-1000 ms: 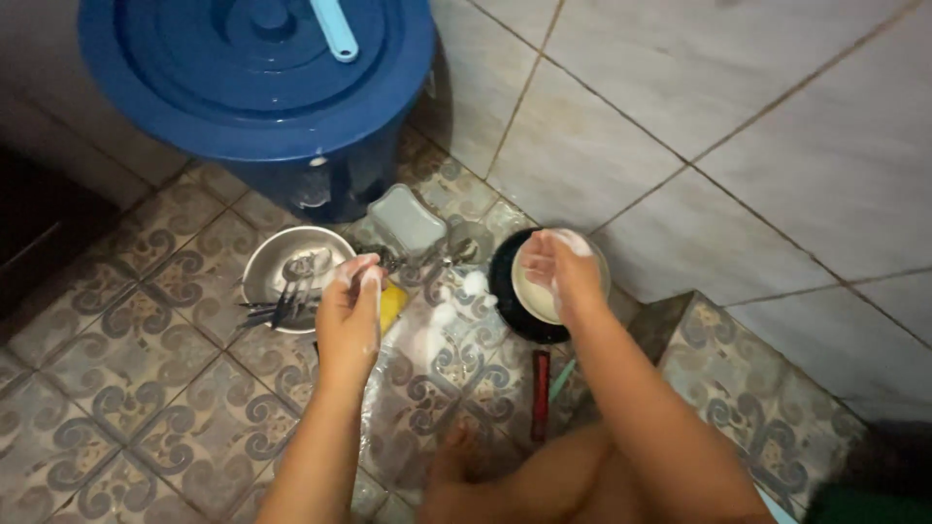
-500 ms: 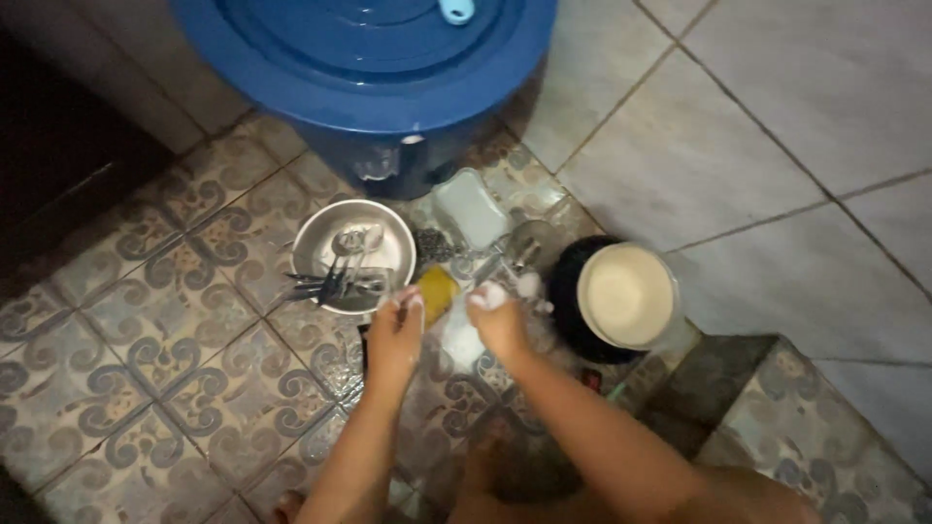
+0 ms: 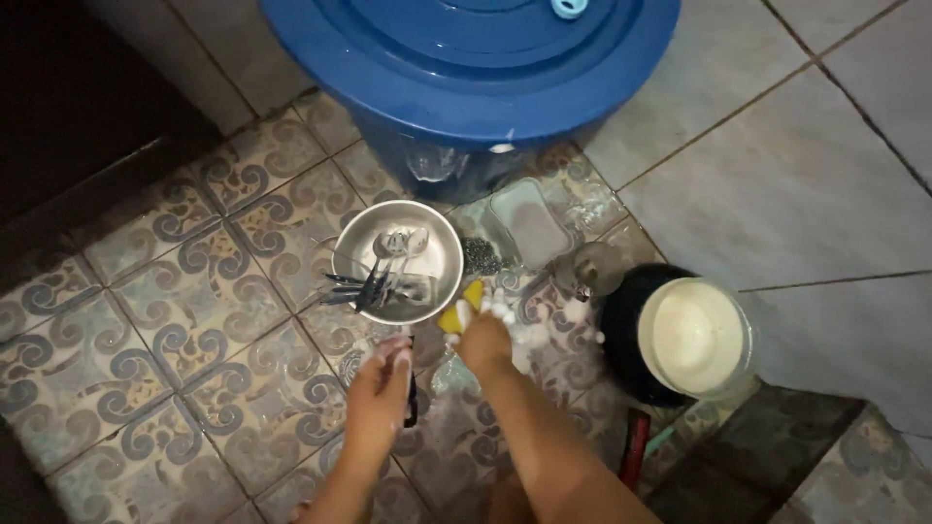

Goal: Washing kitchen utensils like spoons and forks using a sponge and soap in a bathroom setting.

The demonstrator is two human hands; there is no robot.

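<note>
Our right hand [image 3: 483, 335] is closed around the yellow sponge [image 3: 462, 309], fingers white with suds, gripping it just at the near rim of the steel bowl [image 3: 442, 254]. Our left hand [image 3: 382, 376] hangs loosely curled beside it, a little nearer to us than the bowl; a dark slim object pokes out under its fingers, but we cannot tell whether we grip it or merely cover it. Foam blobs [image 3: 529, 335] lie on the patterned floor [image 3: 184, 320] just right of the sponge.

Inside the bowl lies a heap of cutlery [image 3: 374, 281], forks and spoons crossed over each other. Right of the bowl sit a dark scouring pad [image 3: 481, 255] and a shallow grey tray [image 3: 532, 223]; farther right stands a white bowl [image 3: 694, 335] nested in a black pan [image 3: 621, 330], whose red handle [image 3: 633, 451] points back at us. Beyond the bowl looms the blue lidded barrel [image 3: 466, 58].

To scrub well here, we judge it best to keep the sponge squeezed firmly and take the cutlery one piece at a time, steadying each with the left hand.
</note>
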